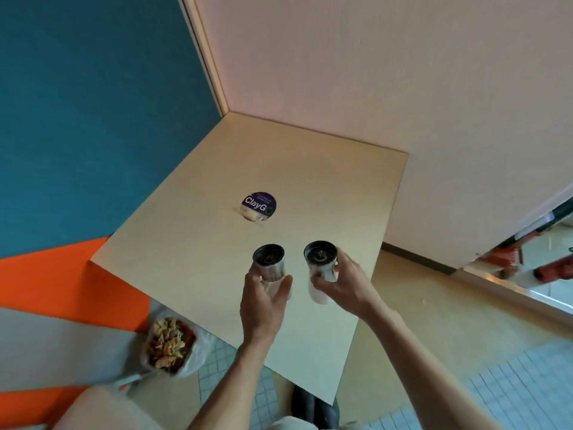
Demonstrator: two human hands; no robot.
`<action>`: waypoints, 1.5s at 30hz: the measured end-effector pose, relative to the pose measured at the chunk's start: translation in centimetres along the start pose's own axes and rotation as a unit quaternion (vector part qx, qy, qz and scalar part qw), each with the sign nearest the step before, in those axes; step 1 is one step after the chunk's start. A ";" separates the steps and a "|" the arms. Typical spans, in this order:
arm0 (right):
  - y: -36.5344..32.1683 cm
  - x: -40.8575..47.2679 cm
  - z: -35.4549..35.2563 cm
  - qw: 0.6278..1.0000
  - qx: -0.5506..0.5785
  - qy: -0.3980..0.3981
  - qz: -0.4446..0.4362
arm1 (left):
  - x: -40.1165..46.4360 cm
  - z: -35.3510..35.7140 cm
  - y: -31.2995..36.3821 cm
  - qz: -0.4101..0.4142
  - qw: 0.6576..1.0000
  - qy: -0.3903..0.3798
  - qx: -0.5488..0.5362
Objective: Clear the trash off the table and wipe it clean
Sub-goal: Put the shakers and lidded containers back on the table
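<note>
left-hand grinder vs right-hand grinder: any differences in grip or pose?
The left grinder sits in the left hand with thumb and fingers fairly loose around its lower body; the right grinder is held by the right hand with fingers curled round its side. The left grinder's pale lower part is mostly hidden by the hand; the right grinder's shows below the fingers. Both have metal upper bodies with dark tops, tilted toward the camera, above the table.

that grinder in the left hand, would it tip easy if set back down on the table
Probably somewhat: the grinder in the left hand looks tall and narrow with a metal top, so likely top-heavy. Its shiny round body may be slippery and would roll if knocked over. It looks rigid.
</note>
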State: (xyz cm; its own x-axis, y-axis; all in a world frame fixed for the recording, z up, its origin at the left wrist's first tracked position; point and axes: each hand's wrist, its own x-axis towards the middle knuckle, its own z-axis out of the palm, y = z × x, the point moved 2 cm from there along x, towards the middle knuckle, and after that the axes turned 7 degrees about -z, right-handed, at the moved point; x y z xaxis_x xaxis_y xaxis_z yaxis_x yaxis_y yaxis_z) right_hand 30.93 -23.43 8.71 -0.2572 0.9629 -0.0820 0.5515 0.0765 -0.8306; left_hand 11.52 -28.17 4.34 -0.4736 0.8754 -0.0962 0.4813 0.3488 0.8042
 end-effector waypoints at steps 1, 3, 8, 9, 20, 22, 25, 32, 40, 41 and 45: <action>0.2 0.1 -0.7 1.000 0.000 0.006 0.001 | 0.4 0.6 0.4 0.007 1.000 -0.005 -0.004; 0.4 0.3 -1.7 1.000 0.000 0.016 -0.003 | 1.1 1.4 1.2 0.021 1.000 -0.011 -0.011; 2.1 1.2 -3.7 0.999 -0.010 0.034 0.005 | 2.1 3.4 2.9 0.040 0.999 -0.010 0.002; 2.5 1.5 -4.1 0.999 -0.011 0.032 0.008 | 2.2 3.8 3.3 0.043 0.999 -0.008 0.002; 7.3 5.5 -11.1 0.998 0.031 -0.031 -0.053 | 1.6 10.2 7.6 -0.003 0.997 0.077 0.011; 8.5 6.6 -12.7 0.996 0.036 -0.053 -0.058 | 0.9 11.6 8.4 -0.027 0.995 0.098 0.020; 9.4 7.8 -14.6 0.992 0.035 -0.086 -0.082 | 0.1 12.8 9.7 -0.063 0.990 0.124 0.016; 9.4 12.2 -16.8 0.981 0.020 -0.159 -0.109 | 0.6 13.3 11.3 -0.122 0.975 0.184 0.020; 8.3 19.9 -13.7 0.973 -0.004 -0.209 -0.100 | 3.4 11.6 10.2 -0.181 0.954 0.238 0.033; 8.1 20.9 -13.2 0.972 -0.004 -0.211 -0.101 | 3.9 11.4 10.0 -0.187 0.951 0.243 0.034; 6.7 25.3 -10.7 0.969 -0.015 -0.220 -0.111 | 7.2 9.8 8.7 -0.208 0.942 0.263 0.039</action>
State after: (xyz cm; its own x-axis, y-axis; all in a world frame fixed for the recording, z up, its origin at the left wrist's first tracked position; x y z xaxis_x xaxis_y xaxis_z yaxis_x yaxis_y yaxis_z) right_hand 36.61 4.25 6.96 -0.6818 0.7187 -0.1366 0.4657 0.2824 -0.8387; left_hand 19.52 -15.52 4.85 -0.9224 0.3793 -0.0731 0.2171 0.6658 0.7139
